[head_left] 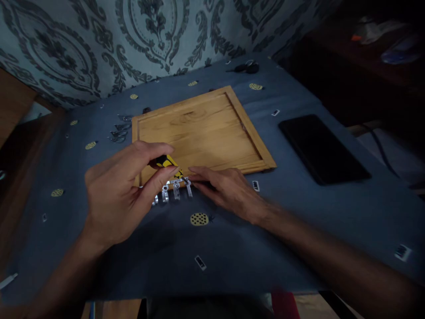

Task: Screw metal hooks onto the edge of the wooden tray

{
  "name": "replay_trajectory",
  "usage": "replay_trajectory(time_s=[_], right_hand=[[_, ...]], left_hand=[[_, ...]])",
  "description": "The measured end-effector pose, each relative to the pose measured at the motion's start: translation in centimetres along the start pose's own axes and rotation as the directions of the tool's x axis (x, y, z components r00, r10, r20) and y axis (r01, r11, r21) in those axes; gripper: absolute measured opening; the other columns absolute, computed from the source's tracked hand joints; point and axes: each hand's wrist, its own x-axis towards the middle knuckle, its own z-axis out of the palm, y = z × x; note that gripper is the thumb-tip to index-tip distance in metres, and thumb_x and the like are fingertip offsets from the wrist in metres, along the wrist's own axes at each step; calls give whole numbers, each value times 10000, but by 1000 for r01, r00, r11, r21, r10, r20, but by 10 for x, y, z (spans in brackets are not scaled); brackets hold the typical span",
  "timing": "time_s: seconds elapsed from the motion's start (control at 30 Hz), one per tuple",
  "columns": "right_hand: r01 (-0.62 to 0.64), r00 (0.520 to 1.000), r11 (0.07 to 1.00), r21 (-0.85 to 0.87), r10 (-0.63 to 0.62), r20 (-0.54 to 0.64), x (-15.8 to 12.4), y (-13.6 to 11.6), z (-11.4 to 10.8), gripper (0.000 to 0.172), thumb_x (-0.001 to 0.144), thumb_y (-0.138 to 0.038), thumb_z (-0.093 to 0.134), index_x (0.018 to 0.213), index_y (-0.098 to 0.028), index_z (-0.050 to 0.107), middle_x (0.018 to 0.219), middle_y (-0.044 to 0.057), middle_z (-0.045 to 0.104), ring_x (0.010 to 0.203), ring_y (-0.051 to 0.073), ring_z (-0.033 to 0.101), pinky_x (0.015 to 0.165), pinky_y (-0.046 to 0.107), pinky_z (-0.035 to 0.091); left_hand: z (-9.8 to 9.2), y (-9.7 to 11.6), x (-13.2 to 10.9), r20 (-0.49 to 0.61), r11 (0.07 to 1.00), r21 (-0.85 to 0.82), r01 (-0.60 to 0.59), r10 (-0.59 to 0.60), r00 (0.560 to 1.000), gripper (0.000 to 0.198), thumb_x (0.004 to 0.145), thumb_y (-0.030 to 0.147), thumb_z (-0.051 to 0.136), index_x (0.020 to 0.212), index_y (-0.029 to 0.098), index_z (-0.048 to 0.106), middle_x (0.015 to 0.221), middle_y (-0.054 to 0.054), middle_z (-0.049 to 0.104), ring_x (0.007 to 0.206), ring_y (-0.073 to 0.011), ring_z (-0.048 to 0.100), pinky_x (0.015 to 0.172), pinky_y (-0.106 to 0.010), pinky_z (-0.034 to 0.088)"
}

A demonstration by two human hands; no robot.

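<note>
My left hand (116,192) is closed around the yellow and black handle of a screwdriver (172,165). The tool slants down to the right, its tip at a shiny metal hook rail (176,189). That rail lies along the near edge of a framed wooden board (195,133), with several hooks pointing towards me. The fingertips of my right hand (229,186) pinch the rail's right end, close to the screwdriver tip. Whether a screw sits under the tip is too small to tell.
A dark smartphone (323,148) lies to the right of the board. Several thin dark metal pieces (119,129) lie left of it, and a dark object with a thin shaft (245,67) is at the back. Blue patterned cloth (149,261) covers the table; a patterned curtain (152,35) hangs behind.
</note>
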Motion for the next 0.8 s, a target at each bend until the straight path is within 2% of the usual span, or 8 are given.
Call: replay_trajectory(time_s=[0.17, 0.27, 0.37, 0.43, 0.5, 0.63, 0.8], right_hand=[[3, 1000, 1000, 7, -3, -12, 0, -1, 1, 318, 967, -224, 542, 1280, -241, 595, 1102, -6, 790, 971, 195, 762, 799, 304, 585], [-1, 1000, 1000, 13, 1, -15, 0, 1, 2, 318, 966, -231, 550, 1279, -247, 600, 1115, -3, 786, 988, 191, 759, 835, 308, 587], [-11, 1000, 1000, 1, 11, -14, -1, 1, 2, 293, 967, -231, 553, 1250, -252, 626, 1095, 4, 791, 974, 197, 763, 841, 315, 593], [-2, 1000, 1000, 9, 3, -15, 0, 1, 2, 294, 969, -231, 548, 1253, -238, 625, 1096, 15, 791, 971, 207, 764, 839, 331, 600], [7, 1000, 1000, 19, -7, -18, 0, 1, 2, 304, 973, -232, 541, 1268, -216, 613, 1105, 26, 788, 984, 217, 762, 845, 351, 605], [3, 1000, 1000, 17, -2, -13, 0, 1, 2, 323, 969, -226, 544, 1288, -216, 595, 1100, 25, 790, 999, 212, 758, 852, 341, 602], [15, 1000, 1000, 16, -15, -13, 0, 2, 2, 328, 963, -212, 548, 1286, -227, 600, 1117, 20, 785, 993, 204, 759, 849, 330, 600]], left_hand=[[0, -3, 1, -23, 995, -24, -96, 95, 995, 193, 898, 204, 701, 1090, 220, 686, 944, 24, 759, 792, -118, 719, 765, -213, 593], [-5, -3, -1, -27, 1000, 2, -6, 6, 1000, 194, 899, 235, 705, 1091, 247, 689, 983, 48, 751, 814, -118, 702, 772, -242, 572], [-14, -2, -2, -92, 995, 18, 97, -95, 991, 193, 875, 265, 732, 1066, 274, 703, 958, 66, 741, 799, -121, 685, 697, -274, 530], [-17, -2, -2, -98, 992, 22, 122, -119, 988, 181, 878, 272, 726, 1058, 268, 706, 929, 61, 735, 794, -122, 680, 667, -280, 514], [-17, -2, -2, -76, 994, 28, 110, -108, 991, 168, 892, 279, 710, 1060, 266, 704, 946, 58, 739, 799, -122, 683, 686, -282, 519], [-11, -2, -1, -70, 1000, 28, 9, -7, 998, 180, 886, 268, 723, 1063, 257, 696, 967, 61, 752, 774, -118, 694, 707, -261, 550], [-7, 0, 0, -31, 1000, -4, -2, 1, 1000, 155, 902, 246, 702, 1056, 236, 687, 947, 43, 751, 786, -118, 703, 741, -246, 583]])
